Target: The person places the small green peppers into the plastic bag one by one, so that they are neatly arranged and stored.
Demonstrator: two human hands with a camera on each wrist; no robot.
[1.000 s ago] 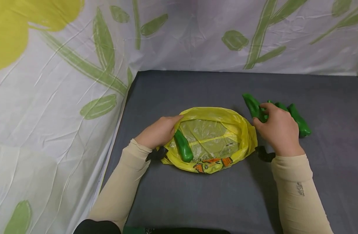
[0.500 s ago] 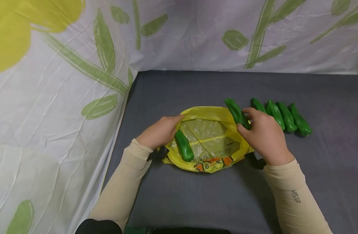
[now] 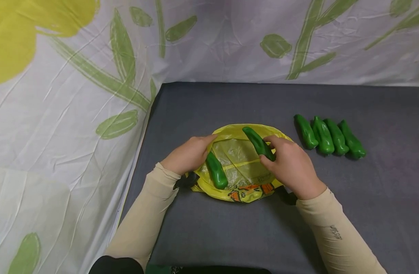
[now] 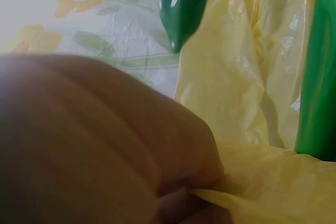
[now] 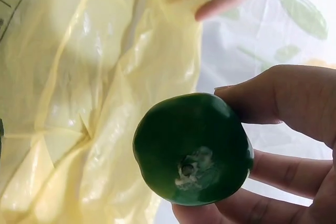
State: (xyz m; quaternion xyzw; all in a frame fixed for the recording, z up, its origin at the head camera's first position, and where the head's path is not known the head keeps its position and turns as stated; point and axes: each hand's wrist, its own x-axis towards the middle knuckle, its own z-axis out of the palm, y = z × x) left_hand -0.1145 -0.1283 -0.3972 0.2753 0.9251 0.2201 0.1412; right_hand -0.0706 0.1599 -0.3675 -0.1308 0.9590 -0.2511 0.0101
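A yellow plastic bag (image 3: 230,131) lies with its mouth spread on the dark table. My left hand (image 3: 189,154) pinches the bag's left rim; in the left wrist view the yellow film (image 4: 252,182) runs out from between the fingers. Inside the bag, near that hand, rests one green pepper (image 3: 216,171). Over the right part of the mouth, my right hand (image 3: 293,163) holds another green pepper (image 3: 255,140) between thumb and fingers. Its blunt stem end (image 5: 191,156) faces the right wrist camera.
Several green peppers (image 3: 322,135) lie side by side on the dark table (image 3: 384,198), right of the bag. A white cloth (image 3: 69,152) printed with flowers and leaves hangs at the left and along the back.
My right hand has lifted a pepper from the group on the right and carried it left over the bag's mouth. My left hand stays at the rim.
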